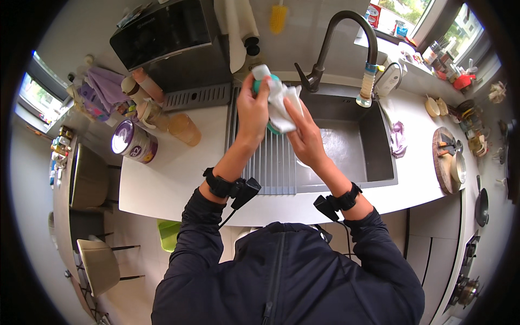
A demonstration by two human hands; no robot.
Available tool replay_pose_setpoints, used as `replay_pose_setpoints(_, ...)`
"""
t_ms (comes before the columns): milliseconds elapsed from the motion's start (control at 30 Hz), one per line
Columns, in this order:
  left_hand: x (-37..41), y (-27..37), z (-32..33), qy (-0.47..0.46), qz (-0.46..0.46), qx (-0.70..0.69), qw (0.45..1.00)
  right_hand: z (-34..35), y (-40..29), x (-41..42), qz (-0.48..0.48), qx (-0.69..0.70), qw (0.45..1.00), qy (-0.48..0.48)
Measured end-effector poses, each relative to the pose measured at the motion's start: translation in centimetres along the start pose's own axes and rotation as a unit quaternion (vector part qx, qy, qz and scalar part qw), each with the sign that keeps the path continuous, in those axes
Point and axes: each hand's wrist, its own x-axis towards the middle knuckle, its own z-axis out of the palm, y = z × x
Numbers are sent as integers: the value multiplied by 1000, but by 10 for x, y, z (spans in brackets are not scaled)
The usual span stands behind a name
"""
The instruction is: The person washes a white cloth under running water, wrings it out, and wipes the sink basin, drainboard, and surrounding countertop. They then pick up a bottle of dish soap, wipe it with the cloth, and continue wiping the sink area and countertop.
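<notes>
Above the left part of the sink, my left hand [252, 111] grips a teal and white object [257, 85] with a white end piece at its top. My fingers and a cloth hide most of it, so its exact kind cannot be told. My right hand [305, 132] presses the crumpled white cloth or paper towel [280, 106] against its right side. Beneath both hands lies a grey roll-up drying rack [278, 172], laid across the left side of the dark sink [375, 142]. The black faucet [324, 57] arches up behind, to the right of my hands.
On the white counter [170, 178] at left stand a purple-lidded tin [136, 142] and an amber plastic cup [185, 129]. A dark countertop appliance [162, 36] is behind them. Right of the sink lie a lilac cloth [398, 139] and a round wooden board [443, 174] with utensils.
</notes>
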Motion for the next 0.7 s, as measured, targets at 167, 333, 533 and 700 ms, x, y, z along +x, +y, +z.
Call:
replay_pose_setpoints(167, 26, 43, 0, 21, 31, -136, 990, 4, 39, -52, 342, 430, 836, -9)
replay_pose_setpoints(333, 14, 26, 6, -37, 53, -29, 997, 5, -2, 4, 356, 748, 560, 15)
replay_pose_setpoints(533, -1, -12, -6, -160, 116, 95, 976, 8, 9, 7, 455, 708, 540, -4)
replay_pose_setpoints(700, 3, -5, -16, -196, 125, 173, 957, 0, 50, 6, 477, 545, 689, 2)
